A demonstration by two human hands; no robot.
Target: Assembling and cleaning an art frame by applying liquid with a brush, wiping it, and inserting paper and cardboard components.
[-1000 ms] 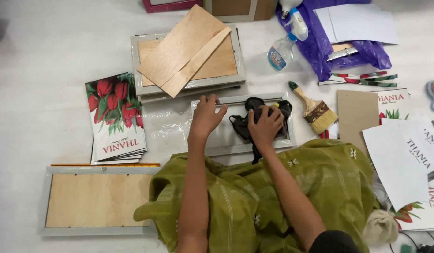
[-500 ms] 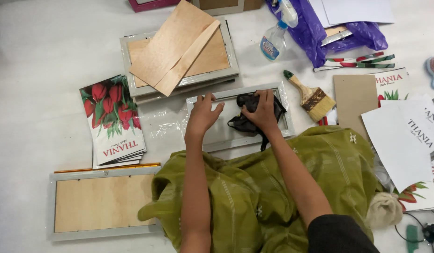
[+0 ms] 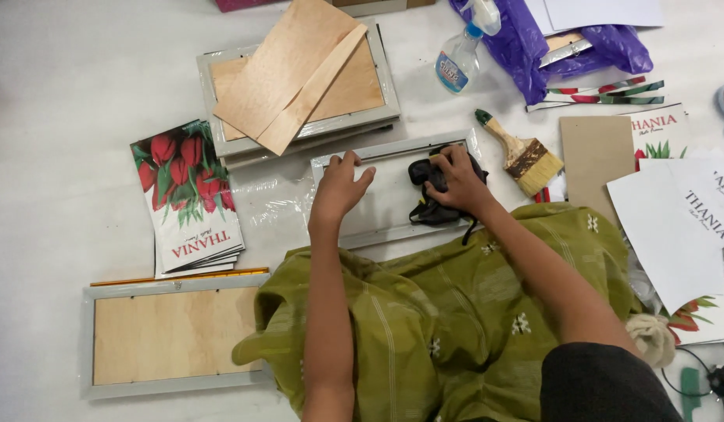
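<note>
My left hand point(image 3: 340, 186) lay flat on the grey-rimmed picture frame with its glass face up point(image 3: 385, 199), fingers spread and gripping nothing, the fingertips reaching the frame's far rail. That was a small change: half a second before, the same hand rested with its fingers more closed toward the middle of the pane; it had since slid up to the top edge, pinning the frame. My right hand point(image 3: 458, 181) was curled tight over a crumpled black cloth point(image 3: 429, 195), pressing it against the glass at the frame's right end. Compared with a second earlier, the cloth had stayed at that right end, so the wiping had not yet covered the left part of the pane, in my judgement.

The frame itself rested on clear plastic wrap point(image 3: 276, 207) on the white floor, just beyond my green-clad lap. Near my right hand lay a wooden-handled flat paintbrush point(image 3: 525, 154); beyond it stood a clear spray bottle point(image 3: 458, 60). To my left sat a stack of tulip-printed sheets point(image 3: 186, 195) and a frame lying face down with its plywood back showing point(image 3: 170, 334).
</note>
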